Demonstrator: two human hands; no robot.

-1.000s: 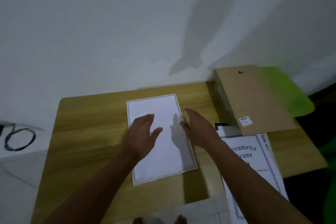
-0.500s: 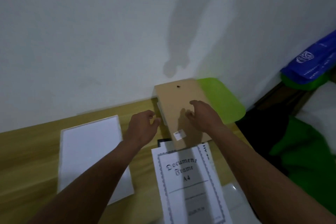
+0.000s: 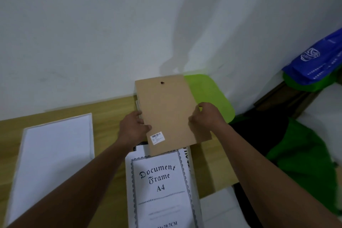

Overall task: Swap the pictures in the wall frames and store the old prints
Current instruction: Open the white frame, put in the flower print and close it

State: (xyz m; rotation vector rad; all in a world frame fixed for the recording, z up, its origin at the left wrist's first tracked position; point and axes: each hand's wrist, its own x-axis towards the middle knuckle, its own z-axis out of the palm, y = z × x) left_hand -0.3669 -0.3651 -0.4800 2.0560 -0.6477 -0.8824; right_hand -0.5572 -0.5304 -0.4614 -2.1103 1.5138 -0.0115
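Wooden counter (image 3: 111,109) by white wall (image 3: 92,33) | backing board (image 3: 166,109) is held far right, overlapping printed sheet (image 3: 161,181) | left grip (image 3: 134,128) and right grip (image 3: 205,118) are pinched on its long edges | judged light, stiff; edge hold is advised.

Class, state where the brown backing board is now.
Head view: the brown backing board is right of centre by the wall, gripped between left hand and right hand, just beyond the Document Frame A4 sheet.

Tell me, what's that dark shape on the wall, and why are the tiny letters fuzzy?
Head view: that shape on the wall is a soft shadow above the brown board; also head view, the small lines low on the printed sheet are blurred, while its big title reads clearly.
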